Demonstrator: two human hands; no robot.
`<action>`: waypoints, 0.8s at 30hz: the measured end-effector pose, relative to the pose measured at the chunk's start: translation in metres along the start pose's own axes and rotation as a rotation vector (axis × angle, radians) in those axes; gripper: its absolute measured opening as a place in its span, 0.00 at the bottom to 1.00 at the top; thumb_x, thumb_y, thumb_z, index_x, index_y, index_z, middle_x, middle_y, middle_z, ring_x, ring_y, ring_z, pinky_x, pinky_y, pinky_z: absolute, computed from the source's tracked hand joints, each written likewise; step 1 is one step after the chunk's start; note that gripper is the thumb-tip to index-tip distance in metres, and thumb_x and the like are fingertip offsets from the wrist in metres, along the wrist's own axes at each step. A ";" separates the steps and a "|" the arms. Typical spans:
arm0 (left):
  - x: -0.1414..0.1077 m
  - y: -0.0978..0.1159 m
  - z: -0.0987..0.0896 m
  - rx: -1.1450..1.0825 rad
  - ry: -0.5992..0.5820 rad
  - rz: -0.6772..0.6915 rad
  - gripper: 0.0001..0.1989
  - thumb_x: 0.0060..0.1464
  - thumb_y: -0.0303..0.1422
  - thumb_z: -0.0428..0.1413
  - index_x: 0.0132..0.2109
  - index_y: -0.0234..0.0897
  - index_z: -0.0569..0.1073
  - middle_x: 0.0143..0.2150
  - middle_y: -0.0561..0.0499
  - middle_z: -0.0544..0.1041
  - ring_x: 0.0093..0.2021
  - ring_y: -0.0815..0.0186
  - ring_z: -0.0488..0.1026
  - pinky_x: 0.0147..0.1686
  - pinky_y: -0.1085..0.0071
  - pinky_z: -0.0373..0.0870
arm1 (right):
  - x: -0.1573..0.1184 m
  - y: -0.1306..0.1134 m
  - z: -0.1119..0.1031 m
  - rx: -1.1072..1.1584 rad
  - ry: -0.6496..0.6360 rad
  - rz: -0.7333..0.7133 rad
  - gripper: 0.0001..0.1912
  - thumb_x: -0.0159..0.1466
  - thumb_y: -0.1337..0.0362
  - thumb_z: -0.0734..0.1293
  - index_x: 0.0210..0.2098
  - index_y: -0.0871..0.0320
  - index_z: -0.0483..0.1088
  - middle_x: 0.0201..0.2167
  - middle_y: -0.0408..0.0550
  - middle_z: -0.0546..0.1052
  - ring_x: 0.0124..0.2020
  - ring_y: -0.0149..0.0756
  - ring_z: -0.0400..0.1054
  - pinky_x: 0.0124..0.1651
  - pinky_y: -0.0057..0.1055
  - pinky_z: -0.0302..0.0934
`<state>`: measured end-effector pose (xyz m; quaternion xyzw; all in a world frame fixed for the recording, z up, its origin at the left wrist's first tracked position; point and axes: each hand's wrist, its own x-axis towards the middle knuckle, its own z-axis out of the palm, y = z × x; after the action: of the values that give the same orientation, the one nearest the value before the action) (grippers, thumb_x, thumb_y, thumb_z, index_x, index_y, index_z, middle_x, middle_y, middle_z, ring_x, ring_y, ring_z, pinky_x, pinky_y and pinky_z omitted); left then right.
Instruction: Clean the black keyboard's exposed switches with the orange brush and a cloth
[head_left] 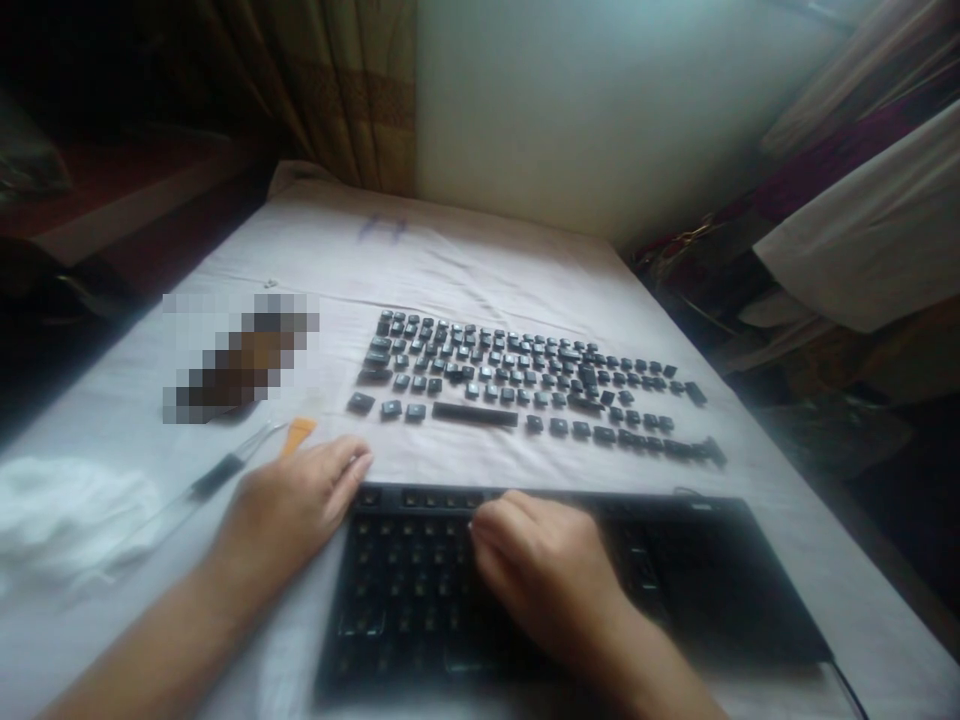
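A black keyboard [720,590] lies in front of me, its left part stripped of keycaps so the bare key sockets show. My left hand [304,495] is at its upper left corner, fingers curled together against the edge. Over the middle of the socket rows is my right hand [544,560], closed with its fingertips pressed together; what they pinch, if anything, is hidden. Beyond the keyboard, loose black keycaps [510,375] lie in rows on the cloth, with the long space bar [475,414] at the front.
Left of the keycaps are an orange flat piece [298,434], a slim tool with a dark grip [217,475] and a blurred-out brown object [240,365]. White crumpled cloth [75,515] lies at far left. A cable [847,690] leaves the keyboard's right corner. The pale sheet [465,260] covers the surface.
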<state>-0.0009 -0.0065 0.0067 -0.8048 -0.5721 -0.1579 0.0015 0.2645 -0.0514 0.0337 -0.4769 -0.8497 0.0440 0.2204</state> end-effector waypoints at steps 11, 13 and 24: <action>0.002 0.003 -0.005 -0.039 -0.046 -0.030 0.23 0.67 0.41 0.41 0.44 0.40 0.80 0.34 0.46 0.84 0.29 0.58 0.79 0.29 0.65 0.70 | 0.001 0.001 0.001 0.011 0.000 0.005 0.10 0.61 0.74 0.64 0.26 0.56 0.69 0.21 0.40 0.73 0.19 0.29 0.64 0.27 0.26 0.50; 0.003 0.003 -0.005 -0.028 -0.048 -0.024 0.23 0.67 0.41 0.41 0.43 0.39 0.80 0.34 0.46 0.84 0.29 0.58 0.79 0.28 0.66 0.69 | 0.000 0.002 0.002 0.028 0.001 0.007 0.10 0.62 0.74 0.64 0.27 0.56 0.70 0.22 0.41 0.73 0.20 0.29 0.65 0.27 0.26 0.51; 0.001 0.001 -0.002 -0.013 -0.053 -0.032 0.23 0.68 0.42 0.41 0.44 0.40 0.79 0.34 0.46 0.84 0.29 0.58 0.79 0.27 0.65 0.67 | 0.001 0.003 0.003 0.043 0.001 0.000 0.09 0.61 0.74 0.64 0.27 0.56 0.70 0.21 0.41 0.74 0.20 0.29 0.65 0.27 0.25 0.51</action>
<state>-0.0004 -0.0060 0.0090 -0.7995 -0.5838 -0.1399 -0.0214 0.2655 -0.0487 0.0299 -0.4721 -0.8485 0.0622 0.2310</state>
